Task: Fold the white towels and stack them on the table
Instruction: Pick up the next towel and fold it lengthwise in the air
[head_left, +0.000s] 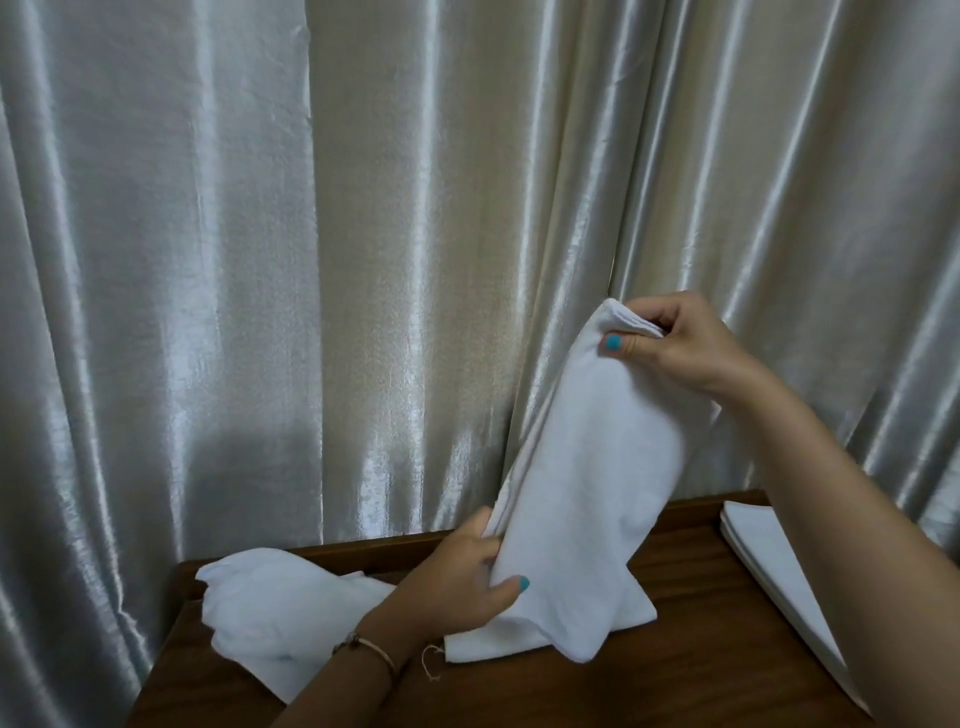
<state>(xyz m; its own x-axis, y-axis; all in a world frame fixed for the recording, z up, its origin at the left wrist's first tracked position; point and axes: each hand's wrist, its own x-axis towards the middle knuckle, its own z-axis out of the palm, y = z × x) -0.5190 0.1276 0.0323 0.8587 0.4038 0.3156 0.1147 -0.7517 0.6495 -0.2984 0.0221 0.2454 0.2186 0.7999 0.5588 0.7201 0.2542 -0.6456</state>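
A white towel (582, 467) hangs folded lengthwise above the brown wooden table (675, 649), its lower end resting on the tabletop. My right hand (680, 348) pinches the towel's top corner, raised well above the table. My left hand (462, 577) grips the towel's left edge lower down, thumb in front. Left of it lies a loose, crumpled white towel (270, 618), partly hidden by my left forearm. At the table's right side sits a stack of folded white towels (763, 551), partly behind my right forearm.
Shiny silver-cream curtains (311, 260) hang right behind the table and fill most of the view. The table's left edge (156, 670) and back rim show. A loose thread (431, 662) trails from the held towel's lower hem.
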